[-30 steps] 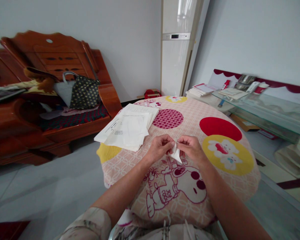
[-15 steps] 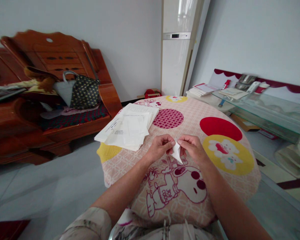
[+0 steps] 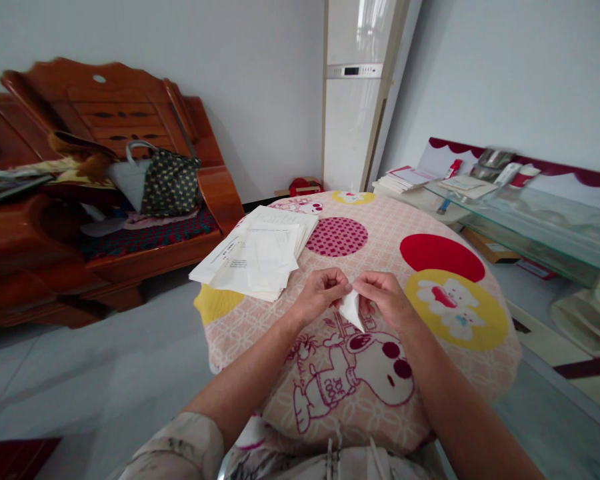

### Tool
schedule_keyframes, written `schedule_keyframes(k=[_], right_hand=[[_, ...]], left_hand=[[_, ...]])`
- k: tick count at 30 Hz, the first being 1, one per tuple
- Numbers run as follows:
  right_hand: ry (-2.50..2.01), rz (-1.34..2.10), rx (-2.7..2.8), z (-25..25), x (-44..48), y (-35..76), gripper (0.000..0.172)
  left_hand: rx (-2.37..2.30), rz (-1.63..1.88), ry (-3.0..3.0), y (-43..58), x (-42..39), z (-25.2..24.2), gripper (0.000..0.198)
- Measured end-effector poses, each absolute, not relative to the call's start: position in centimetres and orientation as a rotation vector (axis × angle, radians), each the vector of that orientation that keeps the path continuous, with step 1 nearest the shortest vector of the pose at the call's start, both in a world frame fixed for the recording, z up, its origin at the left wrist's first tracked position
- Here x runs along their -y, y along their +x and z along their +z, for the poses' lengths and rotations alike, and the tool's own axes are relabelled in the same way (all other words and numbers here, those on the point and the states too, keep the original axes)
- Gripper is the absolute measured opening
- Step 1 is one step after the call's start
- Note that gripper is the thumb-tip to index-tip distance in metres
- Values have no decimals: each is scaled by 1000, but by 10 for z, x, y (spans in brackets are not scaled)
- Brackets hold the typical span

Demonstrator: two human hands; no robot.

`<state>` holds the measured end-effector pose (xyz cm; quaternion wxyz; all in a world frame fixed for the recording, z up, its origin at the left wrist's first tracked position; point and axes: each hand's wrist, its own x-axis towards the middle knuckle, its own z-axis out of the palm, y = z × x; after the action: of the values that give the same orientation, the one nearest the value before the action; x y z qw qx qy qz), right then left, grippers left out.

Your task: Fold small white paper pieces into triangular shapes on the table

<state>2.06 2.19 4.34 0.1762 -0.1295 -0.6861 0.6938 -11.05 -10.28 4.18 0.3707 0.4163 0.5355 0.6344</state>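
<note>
A small folded piece of white paper (image 3: 353, 311) is pinched between both hands above the round table. My left hand (image 3: 320, 293) grips its upper left edge with thumb and fingers closed. My right hand (image 3: 387, 298) pinches the upper right edge, fingers curled. The paper's lower point hangs down toward the cartoon-dog print on the patterned tablecloth (image 3: 440, 347). Farther back on the left lies a stack of white paper sheets (image 3: 260, 257), overhanging the table's edge.
A wooden bench (image 3: 80, 200) with a dotted handbag (image 3: 167, 183) stands at the left. A tall white air conditioner (image 3: 353, 100) stands behind the table. To the right is a glass shelf (image 3: 530, 213) with books and boxes. Grey floor tiles lie on the left.
The hands have barely shifted; the fingers have worked the folded paper slightly, and its lower point has moved a little. The paper stack has not moved.
</note>
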Motion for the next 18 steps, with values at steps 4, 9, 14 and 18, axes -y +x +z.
schedule_keyframes(k=[4,9,14,18], right_hand=[[-398,2031,1895,43,-23,20,29],[-455,1947,1857,44,-25,20,28],[-368,2021,2002,44,-32,23,33],[-379,2118,2099,42,-35,25,36]], left_hand=[[-1368,1586,1050,-113,103,40,37],[-1326,1497,1083,-118,102,35,43],[-1338,1546,1111,-119,102,37,44],[-1326,1544,1098,-121,102,39,44]])
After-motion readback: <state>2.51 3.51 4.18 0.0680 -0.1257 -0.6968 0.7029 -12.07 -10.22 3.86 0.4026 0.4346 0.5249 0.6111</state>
